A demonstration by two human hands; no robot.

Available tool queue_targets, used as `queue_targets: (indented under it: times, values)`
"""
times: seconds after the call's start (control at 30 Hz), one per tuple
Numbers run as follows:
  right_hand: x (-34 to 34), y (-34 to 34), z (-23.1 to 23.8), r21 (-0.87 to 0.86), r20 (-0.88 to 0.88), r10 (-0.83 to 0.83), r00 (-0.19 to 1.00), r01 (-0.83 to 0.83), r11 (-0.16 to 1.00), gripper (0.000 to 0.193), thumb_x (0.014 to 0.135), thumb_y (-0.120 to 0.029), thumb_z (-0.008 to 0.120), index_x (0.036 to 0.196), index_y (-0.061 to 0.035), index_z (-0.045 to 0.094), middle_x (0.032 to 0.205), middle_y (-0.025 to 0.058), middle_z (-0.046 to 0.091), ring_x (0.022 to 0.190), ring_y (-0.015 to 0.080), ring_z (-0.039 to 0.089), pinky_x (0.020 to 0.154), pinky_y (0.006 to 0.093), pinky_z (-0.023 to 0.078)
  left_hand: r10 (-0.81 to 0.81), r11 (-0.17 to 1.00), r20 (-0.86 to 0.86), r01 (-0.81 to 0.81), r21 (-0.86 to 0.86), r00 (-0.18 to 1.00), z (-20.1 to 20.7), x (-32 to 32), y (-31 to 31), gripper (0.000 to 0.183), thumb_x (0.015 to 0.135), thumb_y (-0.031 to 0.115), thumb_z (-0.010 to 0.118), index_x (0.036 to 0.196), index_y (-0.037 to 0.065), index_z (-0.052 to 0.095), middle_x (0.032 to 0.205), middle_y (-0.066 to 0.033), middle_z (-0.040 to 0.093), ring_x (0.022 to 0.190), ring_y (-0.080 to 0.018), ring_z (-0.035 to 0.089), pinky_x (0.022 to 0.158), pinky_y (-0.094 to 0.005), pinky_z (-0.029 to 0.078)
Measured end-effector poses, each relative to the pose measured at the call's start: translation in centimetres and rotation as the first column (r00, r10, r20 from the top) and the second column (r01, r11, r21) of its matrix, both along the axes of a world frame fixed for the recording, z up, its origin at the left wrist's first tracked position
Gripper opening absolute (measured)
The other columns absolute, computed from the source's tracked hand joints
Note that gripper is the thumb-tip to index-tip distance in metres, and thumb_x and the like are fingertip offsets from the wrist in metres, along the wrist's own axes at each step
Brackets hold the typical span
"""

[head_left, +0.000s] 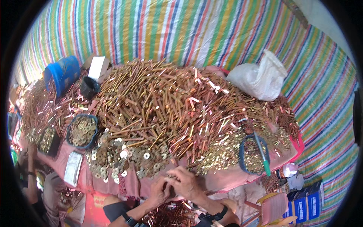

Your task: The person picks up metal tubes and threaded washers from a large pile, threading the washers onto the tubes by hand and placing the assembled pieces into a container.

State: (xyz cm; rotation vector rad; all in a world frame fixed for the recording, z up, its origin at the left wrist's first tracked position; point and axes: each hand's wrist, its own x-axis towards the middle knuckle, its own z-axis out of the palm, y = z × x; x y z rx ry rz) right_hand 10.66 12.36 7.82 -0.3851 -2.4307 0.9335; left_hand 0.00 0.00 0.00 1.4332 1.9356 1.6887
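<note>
Left hand (159,192) and right hand (186,184) meet, both curled, grip unclear, washers (146,155) lying just beyond them.

Desk (224,182), draped in pink cloth (130,186). Coppery rods (159,104) are heaped from the middle to the far edge. Washers (130,156) are strewn toward the near edge; small golden pieces (220,154) are piled to their right. A blue-rimmed bowl (84,147) and a silvery box (73,168) are set toward the left edge, a blue container (242,158) toward the right.

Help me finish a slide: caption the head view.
Bare left hand and right hand close together before heaped long coppery metal rods, greyish round metal washers and small golden metal pieces.
</note>
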Motion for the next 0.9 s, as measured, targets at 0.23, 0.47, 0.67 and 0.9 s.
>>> queue_targets:
  times: [0.23,0.47,0.67,0.9]
  values:
    - [0.2,-0.4,1.8,-0.071,-0.075,0.011,0.997,-0.016,0.997,0.025,0.094,-0.009,0.075,0.116,0.0000,0.069,0.105,0.0166,0.065,0.092,0.0309,0.067,0.077,0.0395,0.056,0.035,0.999,-0.075,-0.035,-0.001,0.997,-0.7,-0.3,0.4,0.012,0.094,0.003,0.068,0.105,0.005,0.063,0.081,-0.0175,0.062,0.068,-0.0334,0.065,0.059,-0.0414,0.049]
    - [-0.3,-0.3,0.9,-0.250,-0.051,-0.056,0.997,0.041,0.967,0.025,0.089,-0.014,0.083,0.103,-0.0007,0.066,0.089,0.0110,0.067,0.080,0.0226,0.068,0.069,0.0368,0.055,-0.015,1.000,-0.023,0.015,-0.023,1.000,-0.1,-0.1,0.1,0.011,0.095,0.004,0.068,0.105,0.006,0.063,0.080,-0.0180,0.064,0.064,-0.0350,0.065,0.056,-0.0423,0.049]
    - [0.2,0.0,1.5,-0.296,-0.009,0.012,1.000,-0.014,0.955,0.043,0.092,-0.011,0.081,0.132,-0.0034,0.066,0.104,0.0104,0.068,0.085,0.0177,0.070,0.077,0.0291,0.061,0.012,1.000,0.035,-0.012,-0.006,0.999,-0.1,-0.1,-0.1,0.007,0.096,0.004,0.068,0.101,0.005,0.062,0.077,-0.0156,0.058,0.063,-0.0307,0.059,0.057,-0.0407,0.047]
    - [0.1,0.0,1.2,-0.280,-0.009,-0.064,0.998,0.059,0.958,0.024,0.089,-0.014,0.084,0.106,-0.0014,0.073,0.090,0.0111,0.069,0.076,0.0197,0.070,0.067,0.0338,0.056,0.016,1.000,0.047,-0.017,0.014,0.999,-0.2,0.0,0.3,0.009,0.096,0.005,0.069,0.101,0.004,0.062,0.077,-0.0156,0.055,0.065,-0.0322,0.058,0.057,-0.0417,0.045]
